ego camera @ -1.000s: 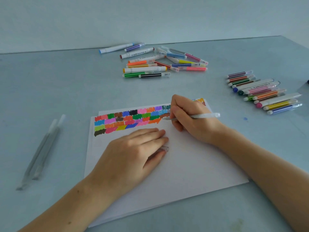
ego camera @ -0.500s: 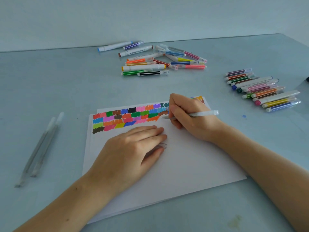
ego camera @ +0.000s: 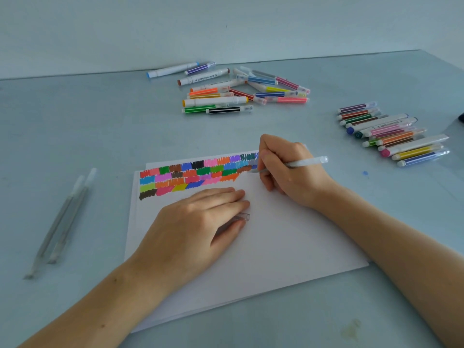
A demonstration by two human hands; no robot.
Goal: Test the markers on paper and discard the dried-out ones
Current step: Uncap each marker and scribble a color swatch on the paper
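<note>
Pale translucent plastic forms the barrel of the marker (ego camera: 296, 164) pinched in the right hand (ego camera: 288, 169), its tip touching the white paper sheet (ego camera: 276, 247) at the right end of the rows of coloured test swatches (ego camera: 190, 177). Flat on that sheet lies the left hand (ego camera: 198, 222), fingers straight, a clear marker cap (ego camera: 242, 217) showing between thumb and forefinger. Farther out on the grey-blue desk (ego camera: 75, 121) lie 2 pale grey pens (ego camera: 60, 222) at the left, a loose heap of coloured markers (ego camera: 233, 91) beyond the paper, and a tidy row of coloured markers (ego camera: 391, 134) at the right.

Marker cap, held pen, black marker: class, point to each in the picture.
marker cap (ego camera: 243, 217), head view, open clear end.
held pen (ego camera: 307, 162), head view, pale barrel.
black marker (ego camera: 224, 110), head view, black barrel.
</note>
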